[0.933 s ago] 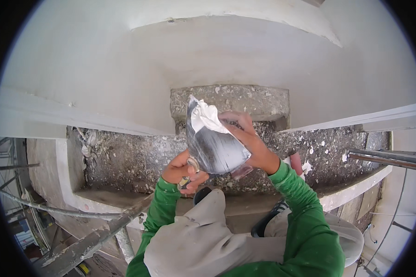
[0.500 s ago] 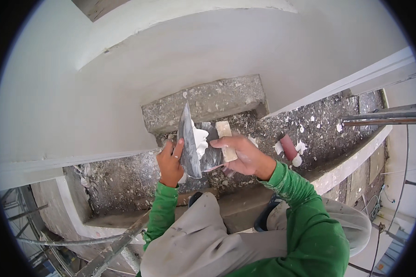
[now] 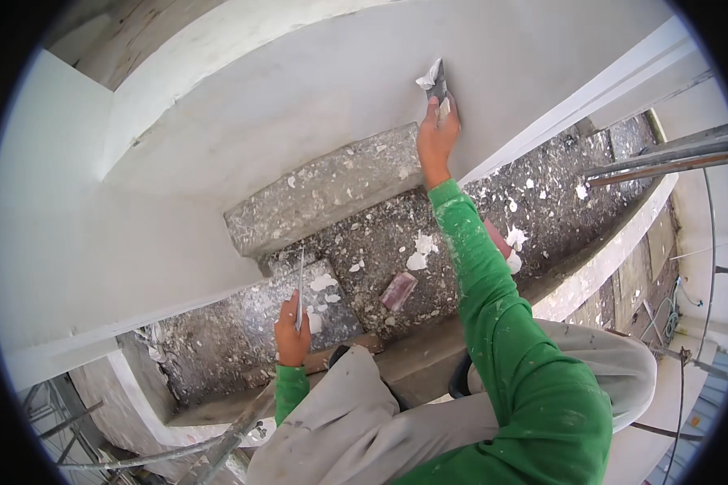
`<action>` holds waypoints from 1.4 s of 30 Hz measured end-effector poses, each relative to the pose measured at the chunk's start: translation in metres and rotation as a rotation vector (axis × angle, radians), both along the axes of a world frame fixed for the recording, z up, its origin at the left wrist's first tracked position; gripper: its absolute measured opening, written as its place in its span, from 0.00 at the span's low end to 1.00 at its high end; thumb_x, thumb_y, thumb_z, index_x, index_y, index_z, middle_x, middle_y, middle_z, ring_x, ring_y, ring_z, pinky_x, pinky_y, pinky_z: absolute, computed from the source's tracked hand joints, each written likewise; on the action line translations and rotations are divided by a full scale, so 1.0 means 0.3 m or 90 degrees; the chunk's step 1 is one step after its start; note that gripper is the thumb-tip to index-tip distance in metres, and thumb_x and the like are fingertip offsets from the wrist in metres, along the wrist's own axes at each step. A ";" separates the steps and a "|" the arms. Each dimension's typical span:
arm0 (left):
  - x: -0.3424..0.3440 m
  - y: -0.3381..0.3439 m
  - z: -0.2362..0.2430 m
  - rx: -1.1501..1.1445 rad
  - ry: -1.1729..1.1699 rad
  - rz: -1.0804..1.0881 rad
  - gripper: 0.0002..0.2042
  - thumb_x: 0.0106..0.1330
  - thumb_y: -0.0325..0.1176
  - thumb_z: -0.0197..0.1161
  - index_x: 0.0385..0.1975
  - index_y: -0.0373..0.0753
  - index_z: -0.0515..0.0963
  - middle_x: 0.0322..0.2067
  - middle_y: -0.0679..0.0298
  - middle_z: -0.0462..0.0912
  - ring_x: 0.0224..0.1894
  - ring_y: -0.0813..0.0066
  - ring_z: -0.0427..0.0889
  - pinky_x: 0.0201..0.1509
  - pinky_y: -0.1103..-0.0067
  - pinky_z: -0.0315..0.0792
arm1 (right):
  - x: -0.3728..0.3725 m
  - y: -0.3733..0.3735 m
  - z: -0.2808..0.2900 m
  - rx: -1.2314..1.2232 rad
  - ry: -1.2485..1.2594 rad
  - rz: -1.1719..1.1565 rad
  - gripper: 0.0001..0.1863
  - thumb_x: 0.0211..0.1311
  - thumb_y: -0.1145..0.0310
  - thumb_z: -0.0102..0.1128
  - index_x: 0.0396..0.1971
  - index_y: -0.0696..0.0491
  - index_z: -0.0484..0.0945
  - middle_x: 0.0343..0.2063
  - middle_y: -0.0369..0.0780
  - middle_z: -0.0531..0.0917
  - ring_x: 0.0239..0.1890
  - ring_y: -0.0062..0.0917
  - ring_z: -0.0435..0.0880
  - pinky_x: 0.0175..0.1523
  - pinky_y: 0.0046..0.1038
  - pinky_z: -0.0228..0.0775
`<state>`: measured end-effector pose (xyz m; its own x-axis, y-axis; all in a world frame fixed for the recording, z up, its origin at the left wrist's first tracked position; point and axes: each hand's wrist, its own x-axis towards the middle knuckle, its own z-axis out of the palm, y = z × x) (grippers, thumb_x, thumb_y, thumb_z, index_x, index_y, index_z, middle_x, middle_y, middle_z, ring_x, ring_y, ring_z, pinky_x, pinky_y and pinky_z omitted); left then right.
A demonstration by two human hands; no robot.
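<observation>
My right hand point(image 3: 438, 141) reaches up and grips a putty knife point(image 3: 436, 79) with a lump of white compound point(image 3: 424, 80) on it, held against or very close to the pale wall point(image 3: 323, 97) above the concrete ledge. Lower left, my left hand point(image 3: 292, 331) holds a wide metal blade point(image 3: 301, 283), now seen almost edge-on, over the spattered floor. Whether compound remains on this blade cannot be made out.
A speckled concrete ledge point(image 3: 323, 182) juts from the wall. Below lie a pink block point(image 3: 398, 290), a pink cylinder point(image 3: 497, 236) and white splatters point(image 3: 421, 246). Scaffold pipes point(image 3: 663, 162) cross at right and lower left point(image 3: 234, 436). A low curb point(image 3: 562, 295) edges the floor.
My right hand has moved away from the wide blade and up to the wall with the smaller knife and white compound. My left hand has moved lower, turning the wide blade edge-on.
</observation>
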<state>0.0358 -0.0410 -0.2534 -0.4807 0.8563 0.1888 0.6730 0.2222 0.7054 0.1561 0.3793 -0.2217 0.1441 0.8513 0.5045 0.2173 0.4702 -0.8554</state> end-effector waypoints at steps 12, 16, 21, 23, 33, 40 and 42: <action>0.004 -0.086 0.046 0.001 -0.043 -0.038 0.29 0.56 0.16 0.57 0.61 0.39 0.67 0.33 0.51 0.73 0.31 0.48 0.75 0.32 0.67 0.71 | -0.177 0.079 -0.038 0.125 -0.067 -0.062 0.30 0.55 0.83 0.44 0.61 0.69 0.55 0.56 0.58 0.62 0.59 0.51 0.63 0.65 0.42 0.55; 0.002 -0.169 0.055 -0.012 -0.083 -0.022 0.25 0.58 0.18 0.57 0.58 0.35 0.68 0.33 0.50 0.75 0.31 0.51 0.77 0.33 0.68 0.71 | -0.261 0.056 -0.018 0.030 -0.059 -0.104 0.38 0.49 0.85 0.46 0.64 0.69 0.47 0.56 0.58 0.57 0.59 0.53 0.59 0.65 0.44 0.52; 0.012 -0.239 0.114 0.021 -0.154 0.052 0.13 0.63 0.23 0.58 0.47 0.28 0.73 0.31 0.51 0.77 0.30 0.59 0.78 0.33 0.71 0.71 | -0.536 -0.242 0.018 -0.003 -0.049 -0.022 0.43 0.47 0.87 0.49 0.67 0.66 0.42 0.58 0.57 0.56 0.61 0.51 0.55 0.66 0.44 0.50; 0.011 -0.264 0.151 -0.043 -0.191 0.117 0.11 0.64 0.24 0.58 0.45 0.29 0.73 0.30 0.53 0.78 0.30 0.61 0.78 0.33 0.73 0.71 | -0.676 -0.420 0.064 -0.046 -0.030 0.026 0.45 0.47 0.88 0.50 0.66 0.68 0.40 0.59 0.59 0.54 0.62 0.53 0.54 0.67 0.45 0.49; 0.022 -0.160 0.421 0.192 -0.580 0.077 0.13 0.71 0.35 0.51 0.27 0.32 0.64 0.20 0.61 0.67 0.19 0.75 0.68 0.21 0.78 0.64 | -0.865 -0.855 -0.004 0.061 -0.075 0.390 0.38 0.53 0.87 0.43 0.67 0.66 0.45 0.60 0.58 0.55 0.64 0.53 0.54 0.69 0.47 0.46; -0.027 -0.169 0.237 0.257 -1.309 -0.166 0.25 0.71 0.53 0.47 0.30 0.31 0.60 0.22 0.59 0.62 0.18 0.70 0.67 0.10 0.77 0.67 | -0.186 -0.769 0.302 0.093 0.031 0.789 0.36 0.53 0.87 0.47 0.66 0.59 0.58 0.59 0.49 0.61 0.62 0.43 0.62 0.67 0.37 0.52; -0.021 -0.128 0.230 0.301 -1.416 -0.255 0.18 0.71 0.43 0.51 0.36 0.31 0.60 0.24 0.56 0.65 0.21 0.67 0.70 0.09 0.76 0.67 | -0.110 -0.787 0.392 0.180 0.056 0.882 0.37 0.51 0.87 0.48 0.66 0.58 0.58 0.59 0.48 0.62 0.62 0.42 0.62 0.67 0.36 0.52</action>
